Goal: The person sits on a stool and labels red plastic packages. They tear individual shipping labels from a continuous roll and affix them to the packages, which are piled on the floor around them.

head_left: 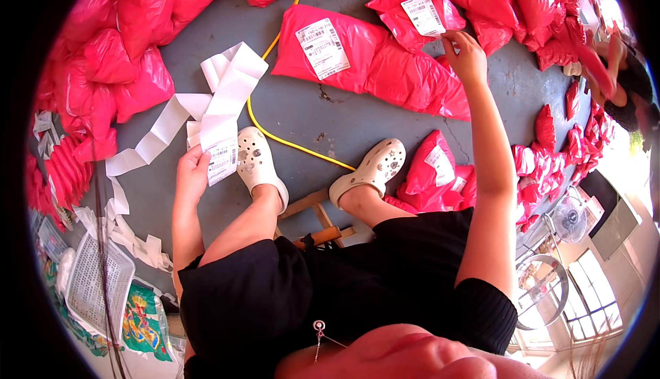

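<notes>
My left hand [192,175] is closed on the end of a long folded strip of white shipping labels [223,162]. The strip trails across the floor to the left in loose zigzags. Out to the far right, my right hand [467,57] pinches the lower corner of a shipping label [423,15]. That label lies on a pink-red plastic mailer bag [397,24], and whether it is fully stuck down I cannot tell. Just left of this bag, a longer stuffed mailer bag [375,59] bears its own label [323,48]. A smaller labelled bag [419,173] lies beside my right shoe.
Piles of stuffed mailer bags [141,15] stand at the far left and right. A yellow hose or cable [289,142] crosses the grey floor. Also around are a wooden stool [320,231], a grey plastic basket [100,279], fans [569,219] and another person [622,70].
</notes>
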The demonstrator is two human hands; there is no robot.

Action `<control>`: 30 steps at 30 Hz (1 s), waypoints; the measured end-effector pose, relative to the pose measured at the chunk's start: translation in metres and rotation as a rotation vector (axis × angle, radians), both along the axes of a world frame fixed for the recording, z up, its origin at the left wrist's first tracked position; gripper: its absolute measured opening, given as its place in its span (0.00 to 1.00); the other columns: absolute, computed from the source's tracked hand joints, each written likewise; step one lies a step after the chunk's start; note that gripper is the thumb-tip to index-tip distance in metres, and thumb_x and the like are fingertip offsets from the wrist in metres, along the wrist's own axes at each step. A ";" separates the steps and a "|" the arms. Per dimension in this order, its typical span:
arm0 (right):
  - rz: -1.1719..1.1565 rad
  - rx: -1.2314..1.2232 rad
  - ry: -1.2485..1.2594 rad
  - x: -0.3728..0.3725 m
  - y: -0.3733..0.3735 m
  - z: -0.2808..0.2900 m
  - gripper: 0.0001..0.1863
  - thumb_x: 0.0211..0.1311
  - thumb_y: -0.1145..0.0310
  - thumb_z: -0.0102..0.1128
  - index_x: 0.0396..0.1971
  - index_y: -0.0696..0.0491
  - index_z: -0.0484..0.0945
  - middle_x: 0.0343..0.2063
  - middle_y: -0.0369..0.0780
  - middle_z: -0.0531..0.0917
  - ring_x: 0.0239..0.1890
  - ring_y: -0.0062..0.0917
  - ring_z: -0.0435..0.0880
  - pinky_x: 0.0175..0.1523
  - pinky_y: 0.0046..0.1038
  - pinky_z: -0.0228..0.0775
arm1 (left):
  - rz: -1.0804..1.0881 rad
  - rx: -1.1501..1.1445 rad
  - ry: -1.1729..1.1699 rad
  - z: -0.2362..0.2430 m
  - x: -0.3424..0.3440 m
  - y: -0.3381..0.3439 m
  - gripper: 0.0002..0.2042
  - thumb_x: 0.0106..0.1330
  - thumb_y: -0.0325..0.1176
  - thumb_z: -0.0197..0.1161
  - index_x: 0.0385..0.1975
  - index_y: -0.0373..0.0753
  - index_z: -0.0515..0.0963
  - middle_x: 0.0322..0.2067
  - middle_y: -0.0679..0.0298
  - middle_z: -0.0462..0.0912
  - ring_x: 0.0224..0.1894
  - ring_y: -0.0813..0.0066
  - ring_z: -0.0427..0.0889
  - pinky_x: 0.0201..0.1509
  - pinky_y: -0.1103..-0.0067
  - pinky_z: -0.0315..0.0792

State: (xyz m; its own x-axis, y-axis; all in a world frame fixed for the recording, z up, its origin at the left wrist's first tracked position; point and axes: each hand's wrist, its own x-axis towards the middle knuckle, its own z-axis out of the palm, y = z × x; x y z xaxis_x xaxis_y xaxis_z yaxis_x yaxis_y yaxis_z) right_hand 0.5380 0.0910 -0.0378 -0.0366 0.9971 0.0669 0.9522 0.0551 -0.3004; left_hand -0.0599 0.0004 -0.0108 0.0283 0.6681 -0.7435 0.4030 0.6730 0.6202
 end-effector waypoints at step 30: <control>0.290 0.074 -0.183 -0.046 0.113 -0.081 0.25 0.59 0.53 0.53 0.56 0.45 0.73 0.58 0.42 0.72 0.66 0.35 0.62 0.71 0.40 0.47 | -0.046 -0.094 0.002 -0.010 0.017 0.021 0.12 0.68 0.24 0.50 0.47 0.29 0.75 0.37 0.64 0.82 0.37 0.82 0.79 0.43 0.82 0.72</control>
State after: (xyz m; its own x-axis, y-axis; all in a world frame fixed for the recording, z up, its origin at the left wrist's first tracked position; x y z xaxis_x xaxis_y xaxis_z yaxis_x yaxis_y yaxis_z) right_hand 0.4921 0.2039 -0.1185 -0.3359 0.9361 0.1044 0.9314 0.3466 -0.1109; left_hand -0.0427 0.0211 -0.0209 0.0562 0.5937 -0.8027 0.4362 0.7086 0.5546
